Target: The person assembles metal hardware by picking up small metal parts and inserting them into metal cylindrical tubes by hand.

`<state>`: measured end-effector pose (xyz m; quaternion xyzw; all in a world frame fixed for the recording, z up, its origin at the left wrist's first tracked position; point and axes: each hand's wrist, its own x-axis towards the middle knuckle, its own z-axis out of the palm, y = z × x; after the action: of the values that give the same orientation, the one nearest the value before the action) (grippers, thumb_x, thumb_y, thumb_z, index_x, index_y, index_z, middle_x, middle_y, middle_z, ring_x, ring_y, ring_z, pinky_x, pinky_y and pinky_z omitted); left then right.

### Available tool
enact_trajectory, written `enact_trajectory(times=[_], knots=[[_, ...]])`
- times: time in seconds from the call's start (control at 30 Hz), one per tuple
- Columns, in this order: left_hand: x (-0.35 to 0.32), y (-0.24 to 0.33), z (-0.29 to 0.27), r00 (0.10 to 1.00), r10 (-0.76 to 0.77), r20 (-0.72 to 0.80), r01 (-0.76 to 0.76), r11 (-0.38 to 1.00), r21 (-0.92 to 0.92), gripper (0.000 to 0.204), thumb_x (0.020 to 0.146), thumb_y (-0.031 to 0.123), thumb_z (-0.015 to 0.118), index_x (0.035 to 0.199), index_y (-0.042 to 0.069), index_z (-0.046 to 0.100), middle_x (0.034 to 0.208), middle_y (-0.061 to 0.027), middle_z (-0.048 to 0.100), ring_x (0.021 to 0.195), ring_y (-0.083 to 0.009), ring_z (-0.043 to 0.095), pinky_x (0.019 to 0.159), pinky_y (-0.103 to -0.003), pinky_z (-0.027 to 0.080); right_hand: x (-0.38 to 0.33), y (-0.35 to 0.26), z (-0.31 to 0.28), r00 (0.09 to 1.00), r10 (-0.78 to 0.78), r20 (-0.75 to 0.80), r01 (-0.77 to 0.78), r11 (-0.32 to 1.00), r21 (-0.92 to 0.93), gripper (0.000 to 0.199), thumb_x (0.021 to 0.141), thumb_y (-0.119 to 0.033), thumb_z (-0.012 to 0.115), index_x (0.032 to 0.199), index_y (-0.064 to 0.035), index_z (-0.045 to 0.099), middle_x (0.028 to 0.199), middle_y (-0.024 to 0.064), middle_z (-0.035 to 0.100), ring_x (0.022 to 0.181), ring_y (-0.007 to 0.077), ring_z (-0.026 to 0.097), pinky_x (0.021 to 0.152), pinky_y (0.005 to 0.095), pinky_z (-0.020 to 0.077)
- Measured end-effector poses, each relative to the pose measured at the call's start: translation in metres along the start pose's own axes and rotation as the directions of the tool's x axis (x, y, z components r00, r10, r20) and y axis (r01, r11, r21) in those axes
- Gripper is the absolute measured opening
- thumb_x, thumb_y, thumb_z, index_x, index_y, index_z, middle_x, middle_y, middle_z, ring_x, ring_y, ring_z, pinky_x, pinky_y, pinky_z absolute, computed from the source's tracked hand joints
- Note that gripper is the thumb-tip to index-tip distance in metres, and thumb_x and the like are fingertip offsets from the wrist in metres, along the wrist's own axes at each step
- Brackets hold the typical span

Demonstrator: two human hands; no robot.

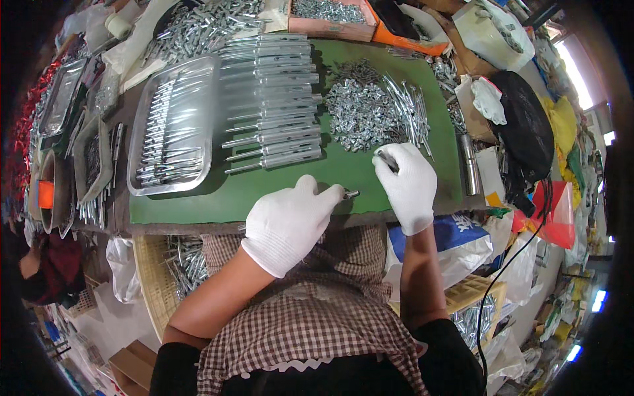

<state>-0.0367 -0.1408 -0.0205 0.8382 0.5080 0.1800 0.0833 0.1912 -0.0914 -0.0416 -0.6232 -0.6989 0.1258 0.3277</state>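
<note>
My left hand (290,224), in a white knit glove, is closed around a slim metal rod. The rod's grey tip (352,195) pokes out past the thumb and forefinger, and most of its length is hidden in the fist. At the pile's near edge, my gloved right hand (408,185) is closed in a pinch on a small dark metal piece (388,160), whose shape is mostly hidden. Just beyond lie a heap of small shiny metal fittings (360,119), a patch of dark screws (356,69) and a bundle of thin metal pins (411,115).
A row of metal cylinders with thin rods (287,125) lies on the green mat (264,198). Left of it, a clear plastic tray (135,168) holds thin rods. A pink box (330,30) of small parts sits at the back. A metal tube (470,165) lies right.
</note>
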Motion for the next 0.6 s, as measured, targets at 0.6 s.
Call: enact_trajectory(times=[0.6], knots=[[0.000, -0.001, -0.002, 0.999, -0.018, 0.051, 0.019, 0.999, -0.028, 0.025, 0.093, 0.022, 0.068, 0.118, 0.022, 0.070, 0.087, -0.0078, 0.060, 0.065, -0.0295, 0.067, 0.056, -0.043, 0.055, -0.026, -0.037, -0.006, 0.942, -0.267, 0.202, 0.232, 0.956, 0.179, 0.015, 0.081, -0.004, 0.077, 0.092, -0.0081, 0.068, 0.088, 0.0105, 0.065, 0.074, 0.0322, 0.067, 0.065, 0.0409, 0.0522]])
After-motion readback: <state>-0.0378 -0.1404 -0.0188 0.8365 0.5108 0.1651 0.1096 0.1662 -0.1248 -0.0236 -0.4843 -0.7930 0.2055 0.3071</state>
